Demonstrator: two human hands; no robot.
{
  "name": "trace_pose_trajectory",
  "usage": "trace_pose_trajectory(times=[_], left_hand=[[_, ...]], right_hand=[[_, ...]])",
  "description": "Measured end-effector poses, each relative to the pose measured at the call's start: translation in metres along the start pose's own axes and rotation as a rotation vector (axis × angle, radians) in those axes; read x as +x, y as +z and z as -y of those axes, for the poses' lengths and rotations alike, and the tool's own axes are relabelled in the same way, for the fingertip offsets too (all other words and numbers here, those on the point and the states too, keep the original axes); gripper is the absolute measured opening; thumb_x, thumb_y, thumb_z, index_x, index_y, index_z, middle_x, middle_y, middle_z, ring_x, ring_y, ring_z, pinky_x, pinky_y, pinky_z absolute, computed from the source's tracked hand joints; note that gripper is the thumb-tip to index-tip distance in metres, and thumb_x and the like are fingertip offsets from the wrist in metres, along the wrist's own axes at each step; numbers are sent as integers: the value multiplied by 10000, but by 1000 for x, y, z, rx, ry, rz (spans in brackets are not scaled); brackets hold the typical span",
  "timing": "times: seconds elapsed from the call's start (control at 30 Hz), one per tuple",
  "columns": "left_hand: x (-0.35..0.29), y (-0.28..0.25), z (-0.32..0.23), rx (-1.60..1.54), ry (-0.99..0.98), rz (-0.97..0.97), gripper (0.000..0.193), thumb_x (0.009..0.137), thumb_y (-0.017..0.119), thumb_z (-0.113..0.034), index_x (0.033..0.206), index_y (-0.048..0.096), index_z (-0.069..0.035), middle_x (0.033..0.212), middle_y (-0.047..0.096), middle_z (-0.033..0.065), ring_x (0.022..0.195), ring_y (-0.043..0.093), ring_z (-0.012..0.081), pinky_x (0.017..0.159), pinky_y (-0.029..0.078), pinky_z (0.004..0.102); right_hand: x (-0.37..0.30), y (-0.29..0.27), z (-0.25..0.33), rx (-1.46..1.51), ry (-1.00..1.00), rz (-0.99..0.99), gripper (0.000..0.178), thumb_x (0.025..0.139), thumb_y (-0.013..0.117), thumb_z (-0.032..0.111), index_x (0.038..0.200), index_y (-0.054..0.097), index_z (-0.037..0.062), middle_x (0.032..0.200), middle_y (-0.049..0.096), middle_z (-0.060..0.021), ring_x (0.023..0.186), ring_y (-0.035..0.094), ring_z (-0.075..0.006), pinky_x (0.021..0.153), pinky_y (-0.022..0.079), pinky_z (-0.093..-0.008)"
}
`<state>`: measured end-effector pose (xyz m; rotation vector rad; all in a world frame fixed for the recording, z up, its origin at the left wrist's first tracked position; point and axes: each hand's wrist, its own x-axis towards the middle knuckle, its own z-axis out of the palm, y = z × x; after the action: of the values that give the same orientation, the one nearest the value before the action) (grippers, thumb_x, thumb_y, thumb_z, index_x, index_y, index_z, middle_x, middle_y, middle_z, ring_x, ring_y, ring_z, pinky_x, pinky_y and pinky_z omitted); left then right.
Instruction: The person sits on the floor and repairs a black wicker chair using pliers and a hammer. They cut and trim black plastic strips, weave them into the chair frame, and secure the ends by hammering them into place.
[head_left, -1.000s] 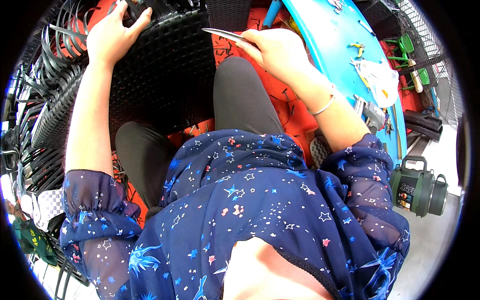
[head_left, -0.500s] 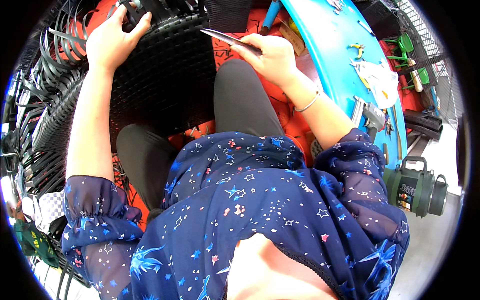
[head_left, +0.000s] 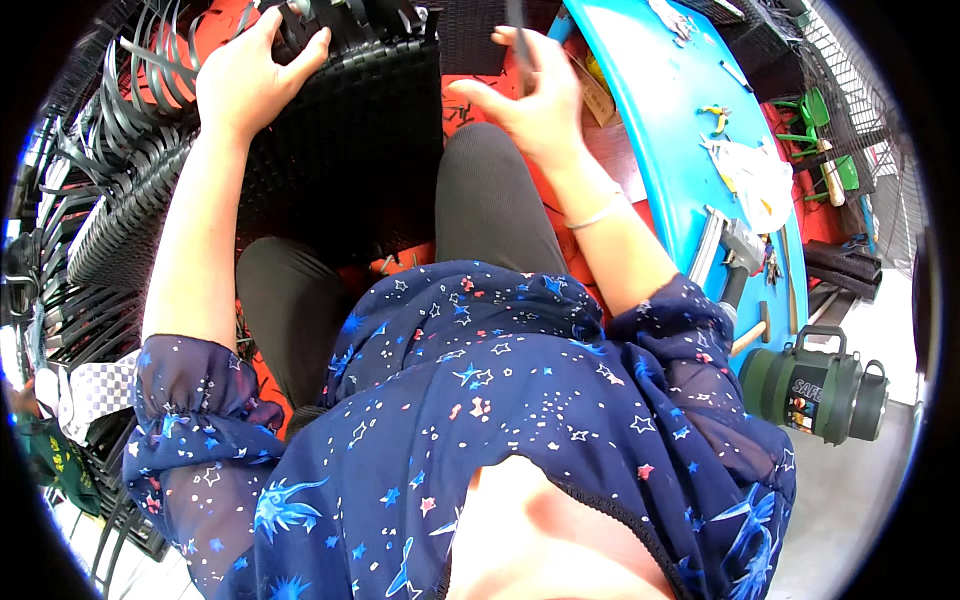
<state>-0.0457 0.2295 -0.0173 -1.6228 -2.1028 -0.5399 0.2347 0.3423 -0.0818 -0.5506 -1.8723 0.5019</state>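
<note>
My left hand (head_left: 245, 80) is at the top edge of a black woven wicker piece (head_left: 340, 130), its fingers curled over the rim and the thumb along the near side. The fingertips are partly hidden among loose black strips (head_left: 365, 15). My right hand (head_left: 548, 105) is to the right of the weave, apart from it. It holds a slim, dark, blade-like tool (head_left: 520, 45), blurred and pointing up out of the picture. The thumb stands away from the fingers, and the tool lies against them.
To the right stands a blue table (head_left: 640, 110) with yellow-handled pliers (head_left: 716, 118), a plastic bag (head_left: 755, 170), a grey staple-gun-like tool (head_left: 740, 245) and a hammer (head_left: 755, 335). A green flask (head_left: 815, 390) is nearer. Long black strips (head_left: 150, 60) curl at the left. Cut scraps litter the red floor.
My right hand has swung the tool from pointing left to pointing upward, and its thumb has spread. My left hand and the wicker piece sit slightly further right in the picture.
</note>
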Motion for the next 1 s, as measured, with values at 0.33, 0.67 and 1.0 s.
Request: trace_pose_trajectory(times=[0.33,0.67,1.0], left_hand=[[-6,-9,-12,-49,11,-64,503,864,628,-573,1176,646,-179,826,710,92,777,705,328,684,538,424],[-9,-13,-17,-57,19,-65,505,851,645,-555,1177,658,-170,814,708,89,761,701,322,683,538,415],[-5,-15,-14,-87,72,-144,500,842,654,-550,1145,669,-153,786,709,120,766,703,325,690,540,424]], right_hand=[[-1,36,5,256,299,156,474,779,854,248,1135,676,-9,1071,728,-137,1024,697,-202,947,529,-327],[6,34,5,397,411,182,594,724,893,380,1105,668,-16,1037,727,-144,1026,695,-201,925,536,-331],[4,43,20,197,324,62,489,766,869,332,1060,686,-13,967,744,-125,916,726,-186,832,567,-294]])
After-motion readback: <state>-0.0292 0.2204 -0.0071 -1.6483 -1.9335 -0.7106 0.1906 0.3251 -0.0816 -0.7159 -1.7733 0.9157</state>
